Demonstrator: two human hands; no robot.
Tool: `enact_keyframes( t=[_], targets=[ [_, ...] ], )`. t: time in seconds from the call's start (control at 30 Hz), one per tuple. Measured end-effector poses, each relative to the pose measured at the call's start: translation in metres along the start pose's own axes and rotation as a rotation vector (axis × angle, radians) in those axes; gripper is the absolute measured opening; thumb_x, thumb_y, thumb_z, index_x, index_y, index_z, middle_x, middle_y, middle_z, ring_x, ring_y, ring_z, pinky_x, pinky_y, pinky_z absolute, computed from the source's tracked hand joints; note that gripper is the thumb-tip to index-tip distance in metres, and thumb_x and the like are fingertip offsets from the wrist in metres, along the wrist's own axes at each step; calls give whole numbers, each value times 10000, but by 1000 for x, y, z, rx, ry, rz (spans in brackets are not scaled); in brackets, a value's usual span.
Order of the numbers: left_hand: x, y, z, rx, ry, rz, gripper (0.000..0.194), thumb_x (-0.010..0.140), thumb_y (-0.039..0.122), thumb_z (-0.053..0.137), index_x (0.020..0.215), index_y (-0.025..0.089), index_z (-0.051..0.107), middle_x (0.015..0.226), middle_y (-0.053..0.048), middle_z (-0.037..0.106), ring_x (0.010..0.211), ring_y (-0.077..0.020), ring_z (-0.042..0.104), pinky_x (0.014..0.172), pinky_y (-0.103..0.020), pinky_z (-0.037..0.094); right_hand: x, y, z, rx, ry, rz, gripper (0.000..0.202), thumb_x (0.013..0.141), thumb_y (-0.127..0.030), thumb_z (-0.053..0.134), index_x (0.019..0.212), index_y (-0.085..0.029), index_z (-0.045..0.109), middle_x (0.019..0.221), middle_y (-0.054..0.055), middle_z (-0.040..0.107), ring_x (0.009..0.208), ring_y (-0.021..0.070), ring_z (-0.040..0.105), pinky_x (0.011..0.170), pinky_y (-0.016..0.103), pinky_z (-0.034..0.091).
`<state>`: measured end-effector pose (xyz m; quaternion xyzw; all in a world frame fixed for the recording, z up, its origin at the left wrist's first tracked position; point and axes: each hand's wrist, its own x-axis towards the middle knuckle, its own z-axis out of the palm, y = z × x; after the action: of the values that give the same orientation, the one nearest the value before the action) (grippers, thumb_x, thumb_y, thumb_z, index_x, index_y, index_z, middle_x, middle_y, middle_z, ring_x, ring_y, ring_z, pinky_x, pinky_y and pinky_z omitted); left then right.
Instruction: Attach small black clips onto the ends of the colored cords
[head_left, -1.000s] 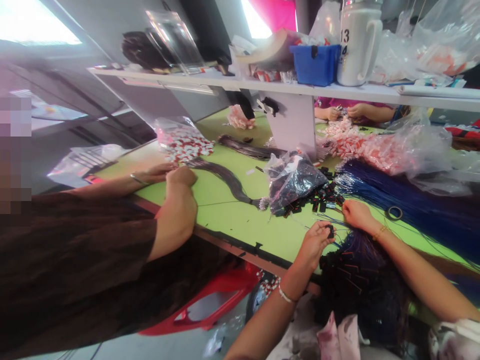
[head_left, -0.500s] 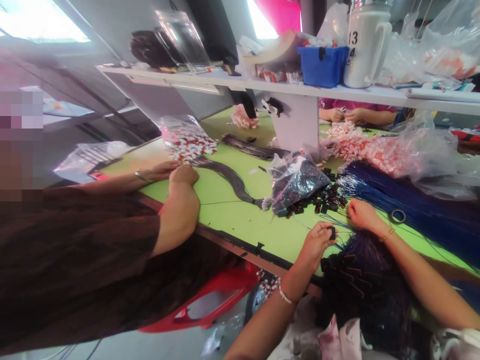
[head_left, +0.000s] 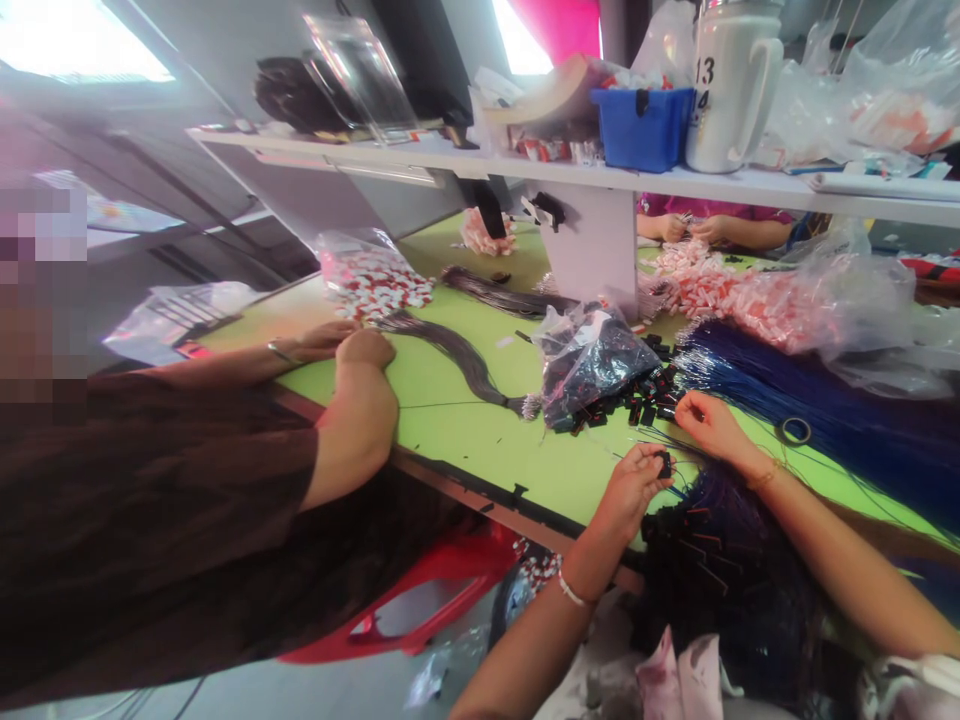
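Note:
Between the thumb and fingers of my left hand [head_left: 630, 490] is a small black plastic connector [head_left: 664, 464], with thin wires by it. My right hand [head_left: 709, 428] is a little farther back and to the right, its thumb and forefinger pinched together; what they hold, if anything, is too small to make out. Just beyond its fingertips lies a pile of loose black connectors [head_left: 643, 402], partly spilling from a clear plastic bag [head_left: 596, 355]. Behind my right hand stretches a bundle of dark blue wires [head_left: 757, 375] with silvery ends. Below my hands hangs a dark mass of wires with black connectors [head_left: 694, 550].
A roll of tape [head_left: 793, 431] lies on the blue wires. A co-worker's arms [head_left: 364, 370] rest on the green table at left, by grey wires [head_left: 465, 355] and red-and-white parts [head_left: 382, 280]. Another person's hands [head_left: 690, 228] work beneath the shelf [head_left: 450, 160].
My right hand has shifted left, closer to the black connector pile and my left hand. My left hand stays in place with the connector.

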<state>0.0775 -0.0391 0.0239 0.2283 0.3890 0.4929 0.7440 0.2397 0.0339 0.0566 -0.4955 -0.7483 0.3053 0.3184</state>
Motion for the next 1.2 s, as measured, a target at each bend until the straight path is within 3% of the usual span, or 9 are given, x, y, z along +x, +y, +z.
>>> enact_keyframes(
  t=[0.3, 0.77, 1.0, 1.2],
  targets=[
    [4, -1, -5, -139, -4, -53, 266, 655, 186, 730, 883, 148, 599, 795, -32, 621, 705, -110, 578, 674, -233, 471, -33, -3, 9, 64, -201, 96, 103, 734, -212, 500, 669, -158, 559, 559, -44, 509, 508, 82, 399, 519, 195, 329],
    [2, -1, -5, -81, -7, -8, 299, 636, 214, 757, 878, 157, 592, 755, -1, 572, 678, -95, 550, 651, -225, 473, -39, -15, 12, -160, -140, 90, 124, 730, -212, 504, 624, -170, 553, 543, -31, 529, 511, 95, 431, 509, 206, 283],
    [-1, -7, -2, 107, 81, 75, 303, 610, 280, 780, 839, 145, 635, 734, -22, 618, 666, -108, 558, 644, -234, 462, -41, -17, 17, -160, -161, 47, 122, 747, -206, 509, 642, -170, 559, 562, -24, 539, 520, 98, 428, 511, 209, 284],
    [0, -4, -3, 32, 90, 41, 316, 579, 277, 791, 822, 137, 645, 731, -23, 624, 650, -108, 563, 632, -239, 449, -40, -18, 9, -128, -230, -24, 134, 782, -202, 483, 690, -171, 576, 589, -26, 553, 532, 96, 450, 526, 208, 304]
  ],
)
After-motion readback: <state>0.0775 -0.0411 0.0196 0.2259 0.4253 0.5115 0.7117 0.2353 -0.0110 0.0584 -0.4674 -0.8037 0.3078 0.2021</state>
